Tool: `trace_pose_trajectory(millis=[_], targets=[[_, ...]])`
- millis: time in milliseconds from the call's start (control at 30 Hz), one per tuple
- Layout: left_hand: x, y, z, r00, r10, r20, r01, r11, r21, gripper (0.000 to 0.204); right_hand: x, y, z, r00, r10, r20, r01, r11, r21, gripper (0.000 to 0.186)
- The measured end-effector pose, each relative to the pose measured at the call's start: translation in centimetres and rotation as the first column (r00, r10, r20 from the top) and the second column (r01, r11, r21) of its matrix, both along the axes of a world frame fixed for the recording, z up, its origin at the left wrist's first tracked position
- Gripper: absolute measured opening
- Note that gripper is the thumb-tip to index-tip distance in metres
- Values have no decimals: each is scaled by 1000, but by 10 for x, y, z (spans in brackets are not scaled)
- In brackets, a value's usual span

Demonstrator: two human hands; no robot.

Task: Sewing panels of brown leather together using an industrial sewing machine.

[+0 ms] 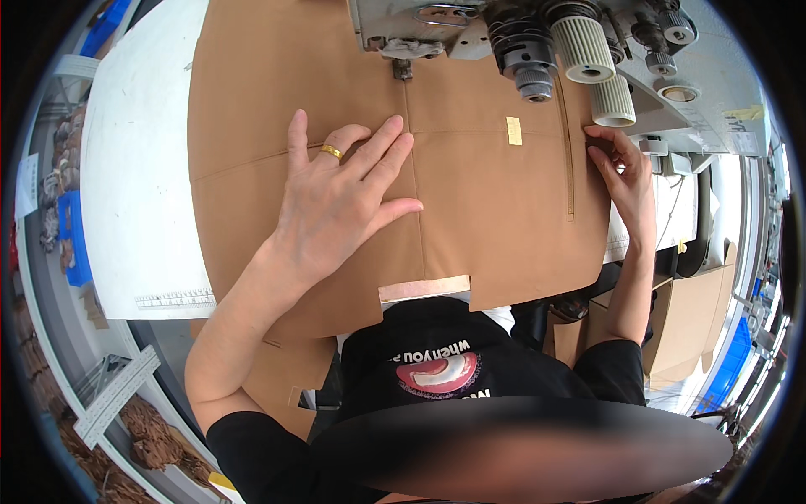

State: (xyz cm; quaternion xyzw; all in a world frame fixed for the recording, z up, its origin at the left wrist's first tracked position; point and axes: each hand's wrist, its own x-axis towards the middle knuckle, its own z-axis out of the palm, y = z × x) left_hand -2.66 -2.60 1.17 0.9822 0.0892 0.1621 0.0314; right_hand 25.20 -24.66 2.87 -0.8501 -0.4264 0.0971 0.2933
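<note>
Here, the spread left grip point(337, 195) meets the upright mid-frame seam point(419, 239) of a brown panel point(495, 218), right grip point(634, 178), hold unclear, at its right edge.

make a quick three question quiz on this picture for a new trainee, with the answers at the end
1. Which hand wears the gold ring?
2. True or false: the right hand is at the right edge of the brown panel.
3. Where is the small yellow label?
A) under a hand
B) on the panel, between the two hands
C) on the black shirt

Key: 1. The left hand; 2. True; 3. B
</note>
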Motion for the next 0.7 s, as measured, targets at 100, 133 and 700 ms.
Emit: trace_pose_trajectory(millis=[100, 133, 700], targets=[[-2, 0, -3, 1000, -11, 16, 9, 997, 77, 62, -2, 1, -1, 1000, -4, -14, 5, 1000, 26, 24], [-2, -1, -3, 1000, -10, 15, 9, 997, 76, 62, -2, 2, -1, 1000, -7, 10, 7, 999, 42, 23], [8, 7, 0, 1000, 7, -4, -7, 1000, -20, 58, 3, 17, 4, 963, -20, 268, 15, 1000, 21, 16]])
